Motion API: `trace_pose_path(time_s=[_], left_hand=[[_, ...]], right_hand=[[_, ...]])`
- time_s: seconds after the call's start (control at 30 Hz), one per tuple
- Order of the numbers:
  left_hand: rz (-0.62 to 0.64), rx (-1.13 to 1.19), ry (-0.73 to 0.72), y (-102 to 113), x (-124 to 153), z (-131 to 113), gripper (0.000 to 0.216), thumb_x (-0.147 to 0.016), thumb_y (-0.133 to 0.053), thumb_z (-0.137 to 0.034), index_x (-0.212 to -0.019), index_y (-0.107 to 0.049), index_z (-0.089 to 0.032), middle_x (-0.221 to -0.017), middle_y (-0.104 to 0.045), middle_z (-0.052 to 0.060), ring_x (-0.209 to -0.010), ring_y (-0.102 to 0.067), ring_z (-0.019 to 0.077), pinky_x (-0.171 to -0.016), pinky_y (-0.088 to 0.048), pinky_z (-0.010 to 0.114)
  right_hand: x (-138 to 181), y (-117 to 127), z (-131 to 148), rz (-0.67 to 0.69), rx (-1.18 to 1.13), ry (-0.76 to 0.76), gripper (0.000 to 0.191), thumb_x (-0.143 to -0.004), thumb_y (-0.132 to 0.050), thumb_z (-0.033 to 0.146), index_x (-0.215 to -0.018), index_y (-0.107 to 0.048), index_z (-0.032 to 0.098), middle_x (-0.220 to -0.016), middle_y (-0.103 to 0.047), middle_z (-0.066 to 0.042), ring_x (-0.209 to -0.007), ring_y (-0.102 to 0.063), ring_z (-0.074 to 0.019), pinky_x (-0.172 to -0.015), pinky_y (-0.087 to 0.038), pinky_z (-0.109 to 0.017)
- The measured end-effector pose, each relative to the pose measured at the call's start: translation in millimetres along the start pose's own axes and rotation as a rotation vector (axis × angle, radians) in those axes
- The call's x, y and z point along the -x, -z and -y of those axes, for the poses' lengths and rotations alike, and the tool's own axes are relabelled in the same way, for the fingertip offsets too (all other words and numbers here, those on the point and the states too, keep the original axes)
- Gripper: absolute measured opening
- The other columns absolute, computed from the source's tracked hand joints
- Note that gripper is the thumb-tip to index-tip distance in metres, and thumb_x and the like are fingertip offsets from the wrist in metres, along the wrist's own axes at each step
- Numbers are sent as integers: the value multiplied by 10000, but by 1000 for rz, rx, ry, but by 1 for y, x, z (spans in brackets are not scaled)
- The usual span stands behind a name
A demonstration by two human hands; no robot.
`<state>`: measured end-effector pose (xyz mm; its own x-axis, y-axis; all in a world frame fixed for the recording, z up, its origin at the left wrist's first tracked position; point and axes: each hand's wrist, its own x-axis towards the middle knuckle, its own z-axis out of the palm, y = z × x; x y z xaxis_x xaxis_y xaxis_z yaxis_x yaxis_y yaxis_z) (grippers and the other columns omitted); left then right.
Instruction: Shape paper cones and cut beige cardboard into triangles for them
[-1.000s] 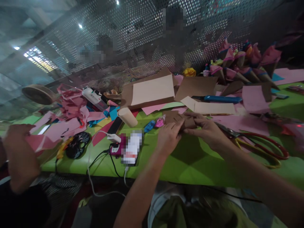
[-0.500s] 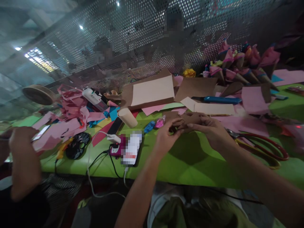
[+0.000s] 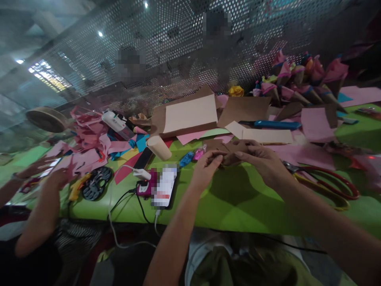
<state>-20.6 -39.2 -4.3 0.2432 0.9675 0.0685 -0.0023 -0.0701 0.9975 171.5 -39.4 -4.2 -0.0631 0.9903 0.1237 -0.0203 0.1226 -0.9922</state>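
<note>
A small piece of brown paper point(image 3: 232, 157) is held between my two hands above the green tabletop point(image 3: 238, 210). My left hand point(image 3: 207, 166) pinches its left end, fingers curled. On the other side, my right hand point(image 3: 258, 161) grips it with thumb and fingers closed. The piece is dark and partly hidden by fingers, so its exact shape is unclear. Just beyond my left hand lie a blue wrapped sweet-like bundle point(image 3: 186, 159) and a pink one point(image 3: 199, 153). Scissors point(image 3: 327, 184) with red and yellow handles lie beside my right forearm.
A phone point(image 3: 164, 186) lies beside a purple power strip point(image 3: 146, 186) with cables. Behind are a cardboard tube point(image 3: 160, 147), a brown box lid point(image 3: 190, 113), a blue cutter point(image 3: 276, 125) and paper cones point(image 3: 297, 87). At left, a co-worker's arm point(image 3: 44, 210) reaches over pink paper.
My fingers have shifted on the brown paper, which now hangs slightly lower between them. At left, the co-worker's hands have moved right and spread over the paper.
</note>
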Motion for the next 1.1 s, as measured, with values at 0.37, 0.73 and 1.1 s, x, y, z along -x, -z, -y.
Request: trace_pose_path(time_s=[0.37, 0.73, 1.1], left_hand=[[163, 202, 148, -2, 1, 2, 505, -811, -812, -390, -1291, -699, -280, -1307, -718, 73, -1250, -626, 277, -1091, -471, 437], [61, -13, 30, -1, -5, 3, 298, -724, -850, -345, -802, -609, -187, -791, -624, -17, -794, -590, 134, -788, -478, 284], [-151, 183, 124, -3, -4, -1, 365, -720, -854, -463, -823, -639, -187, -767, -650, -19, -662, -583, 102, -653, -473, 250]], right_hand=[[3, 0, 10, 294, 104, 127, 496, -925, -599, 657, -645, -749, 276, -949, -718, -99, -1359, -496, -332, -1217, -319, -499], [2, -2, -2, 79, -39, -34, 512, -766, -806, 608, -1121, -657, 270, -1157, -712, -91, -1038, -679, -268, -819, -582, -396], [-2, -2, -9, 2, -19, 2, 516, -677, -891, 500, -1080, -717, 230, -1092, -761, -101, -1023, -717, -297, -897, -590, -454]])
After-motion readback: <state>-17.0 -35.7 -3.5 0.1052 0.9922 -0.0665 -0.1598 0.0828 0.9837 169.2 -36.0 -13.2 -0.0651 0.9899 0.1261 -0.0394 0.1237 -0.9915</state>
